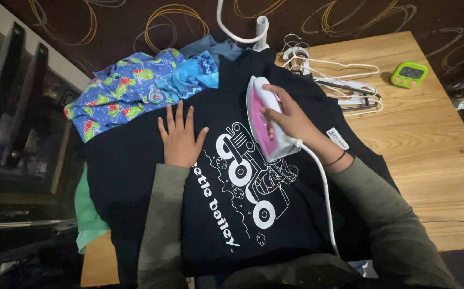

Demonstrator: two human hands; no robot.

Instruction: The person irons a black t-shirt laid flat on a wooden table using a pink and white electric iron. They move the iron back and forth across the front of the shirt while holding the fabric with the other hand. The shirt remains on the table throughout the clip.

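Observation:
A black T-shirt [274, 219] with a white printed drawing lies spread flat on the wooden table [430, 144]. My left hand [180, 136] rests flat on the shirt, fingers apart, left of the print. My right hand [291, 119] grips the handle of a white and pink clothes iron [261, 109], which sits on the shirt at the upper part of the print. The iron's white cord [325, 198] trails down over my right forearm.
A pile of blue patterned clothes [135, 88] lies at the shirt's upper left, with green fabric [88, 214] beneath at the left. White hangers [339, 80] and a green timer [409, 74] sit at the table's far side. Patterned dark carpet [135, 21] lies beyond.

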